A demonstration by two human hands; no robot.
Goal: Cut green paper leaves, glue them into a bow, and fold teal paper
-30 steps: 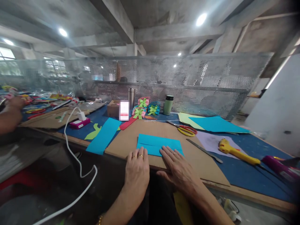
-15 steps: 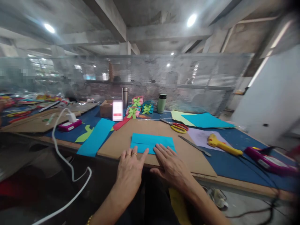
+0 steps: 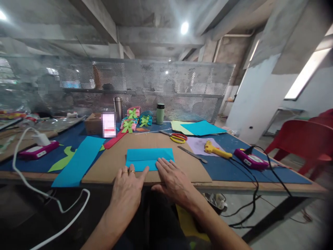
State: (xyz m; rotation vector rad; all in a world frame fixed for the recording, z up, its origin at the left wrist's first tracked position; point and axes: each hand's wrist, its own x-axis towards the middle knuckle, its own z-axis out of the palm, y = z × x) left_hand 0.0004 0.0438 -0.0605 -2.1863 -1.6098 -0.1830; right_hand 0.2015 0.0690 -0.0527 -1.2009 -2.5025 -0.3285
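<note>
A folded turquoise sheet (image 3: 149, 156) lies on a brown cardboard mat (image 3: 109, 165) at the table's near edge. My left hand (image 3: 128, 185) rests flat on the mat with fingers spread, its fingertips touching the sheet's near left edge. Flat beside it lies my right hand (image 3: 173, 178), fingers stretched out onto the sheet's near right corner. Neither hand grips anything.
Scissors with red and yellow handles (image 3: 177, 138), a metal ruler (image 3: 193, 154), a yellow glue gun (image 3: 215, 149) and a purple device (image 3: 251, 159) with black cables lie to the right. A long turquoise strip (image 3: 78, 161), a white charger cable (image 3: 31, 187), paper bows (image 3: 132, 119), two flasks and red chairs (image 3: 304, 142) surround them.
The view has swung to the right, bringing the red chairs and table end into sight. Both hands stay flat on the sheet's near edge; the neighbour's arm at left has left the view.
</note>
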